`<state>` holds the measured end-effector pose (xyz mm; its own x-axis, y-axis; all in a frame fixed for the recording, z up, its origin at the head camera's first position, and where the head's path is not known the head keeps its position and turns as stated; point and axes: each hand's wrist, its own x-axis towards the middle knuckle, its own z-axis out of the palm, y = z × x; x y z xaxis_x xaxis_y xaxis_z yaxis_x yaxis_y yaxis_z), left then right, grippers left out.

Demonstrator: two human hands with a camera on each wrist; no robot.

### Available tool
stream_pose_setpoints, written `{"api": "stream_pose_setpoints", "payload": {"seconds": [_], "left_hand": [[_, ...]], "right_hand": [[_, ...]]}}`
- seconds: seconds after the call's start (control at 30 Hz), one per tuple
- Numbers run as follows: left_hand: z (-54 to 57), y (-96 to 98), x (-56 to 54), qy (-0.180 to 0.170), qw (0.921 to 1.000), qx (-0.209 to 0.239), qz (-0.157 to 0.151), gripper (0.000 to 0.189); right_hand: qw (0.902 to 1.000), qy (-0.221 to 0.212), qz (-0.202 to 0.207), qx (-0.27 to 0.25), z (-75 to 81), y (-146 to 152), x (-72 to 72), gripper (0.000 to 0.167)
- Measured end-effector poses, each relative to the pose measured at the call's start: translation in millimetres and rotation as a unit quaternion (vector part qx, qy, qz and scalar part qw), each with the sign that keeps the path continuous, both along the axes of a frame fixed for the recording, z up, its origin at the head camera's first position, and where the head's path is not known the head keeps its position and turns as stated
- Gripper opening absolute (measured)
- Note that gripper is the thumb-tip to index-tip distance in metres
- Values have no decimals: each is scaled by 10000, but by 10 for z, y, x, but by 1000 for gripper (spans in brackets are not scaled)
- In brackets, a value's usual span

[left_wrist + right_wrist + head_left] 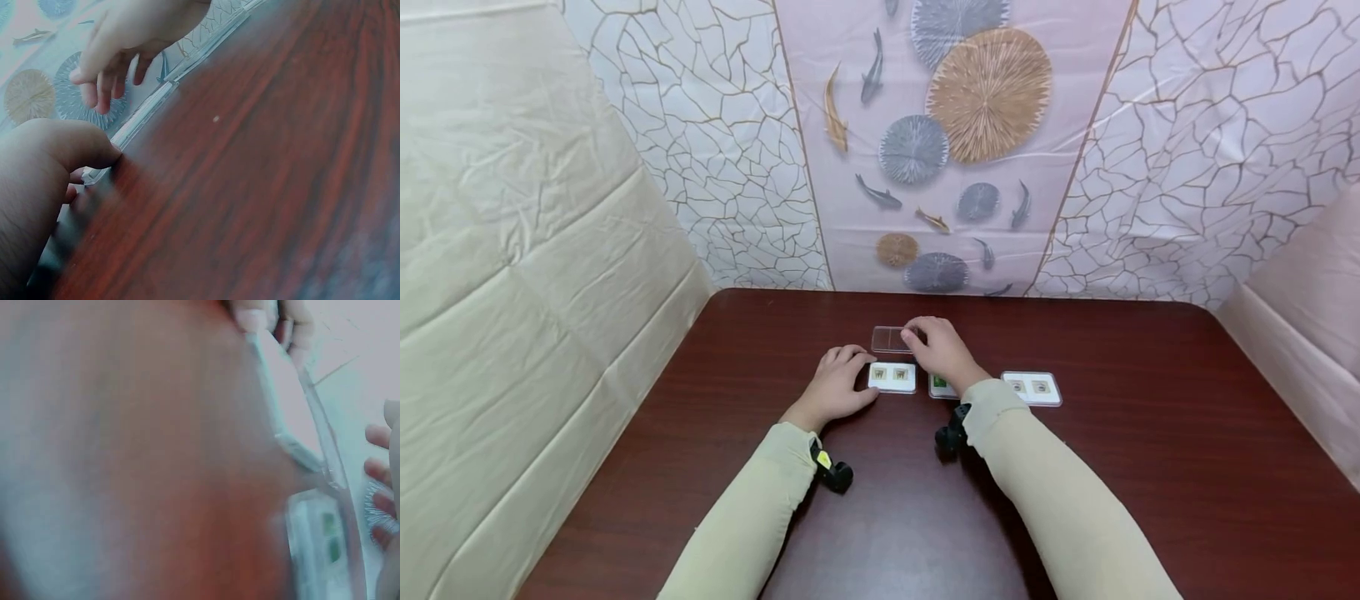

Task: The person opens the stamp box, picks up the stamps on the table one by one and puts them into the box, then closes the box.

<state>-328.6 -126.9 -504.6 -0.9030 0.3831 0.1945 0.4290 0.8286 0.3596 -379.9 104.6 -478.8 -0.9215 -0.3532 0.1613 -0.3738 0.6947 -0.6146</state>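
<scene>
In the head view my left hand (pixel 833 385) grips the left end of a flat white case (pixel 892 378), thumb at its near corner and fingers at the far one. Two small square inserts with gold-coloured marks show in that case. Just behind it lies a clear plastic lid (pixel 886 339). My right hand (pixel 942 352) hovers at the lid's right end, overlapping it in this view. From the left wrist, the right hand (pixel 134 47) appears raised with loosely bent fingers (pixel 105 90) and nothing between them. The left thumb (pixel 100 147) presses the case's end.
A case with green inserts (pixel 939 387) lies partly hidden under my right wrist. Farther right is another white case (pixel 1043 390) with two square inserts. All sit on a dark red-brown table (pixel 1150 467), with a patterned cloth (pixel 985 92) hanging behind.
</scene>
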Motion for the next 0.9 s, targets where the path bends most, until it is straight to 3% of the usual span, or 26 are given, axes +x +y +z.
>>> {"api": "stream_pose_setpoints", "payload": {"seconds": [0.13, 0.23, 0.4, 0.5, 0.7, 0.9], "left_hand": [[3, 5, -1, -78, 9999, 66, 52, 52], [6, 6, -6, -96, 9999, 64, 69, 51], [2, 9, -10, -84, 9999, 81, 85, 50], [-1, 14, -3, -165, 9998, 95, 73, 50], [0, 18, 4, -201, 9998, 49, 81, 49], [34, 1, 4, -91, 9999, 81, 8, 49]], "right_hand": [[9942, -965, -355, -318, 62, -1, -72, 58], [9905, -1216, -501, -401, 100, -8, -108, 63], [9915, -1237, -348, -205, 117, -31, -146, 61], [9926, -1192, -114, 202, 91, -36, -164, 60], [9899, -719, 127, 1217, 45, -38, -212, 72], [9845, -320, 264, 1703, 75, -52, -216, 65]]}}
